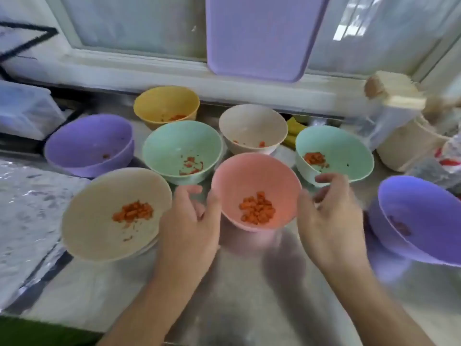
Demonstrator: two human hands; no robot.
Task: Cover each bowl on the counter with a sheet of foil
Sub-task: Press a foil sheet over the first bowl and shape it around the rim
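Bowls, eight in all and none covered, crowd the worktop (249,283); the pink bowl (257,191) sits between the left hand (189,221) and right hand (329,216), both loosely curled, holding nothing. Foil (27,213) lies left of the left hand. Covering hasn't started; next comes fetching a sheet.

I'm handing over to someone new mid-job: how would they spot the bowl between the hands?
Start at the lilac tray leaning against the window and drop straight down to the near edge of the bowl cluster. There, between the left hand and right hand, sits the pink bowl. It is the only pink one, holding a heap of orange cubes, uncovered.
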